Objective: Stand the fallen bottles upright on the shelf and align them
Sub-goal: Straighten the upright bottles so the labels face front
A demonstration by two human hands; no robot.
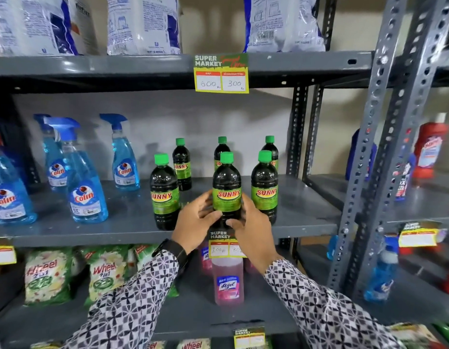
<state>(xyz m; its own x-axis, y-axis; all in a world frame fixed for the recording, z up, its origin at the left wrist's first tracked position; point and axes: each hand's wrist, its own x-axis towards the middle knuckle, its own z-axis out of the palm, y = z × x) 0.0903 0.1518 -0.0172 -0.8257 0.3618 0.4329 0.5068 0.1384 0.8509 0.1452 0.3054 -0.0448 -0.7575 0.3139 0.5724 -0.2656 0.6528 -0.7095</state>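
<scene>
- The left hand (196, 221) and right hand (251, 225) clasp the lower body of the middle Sunny bottle (227, 187) from both sides.
- That bottle stands upright at the near edge of the grey shelf (117, 230), between two more upright Sunny bottles, left (165, 192) and right (265, 187).
- Three others stand in a far row behind.
- Blue Colin spray bottles (86, 177) stand further left.

Both sleeves (132, 293) are long, printed in a black, white and grey geometric pinwheel-and-diamond pattern, reaching down to the wrists. A black band (171, 249) wraps the left wrist, just past the cuff.
</scene>
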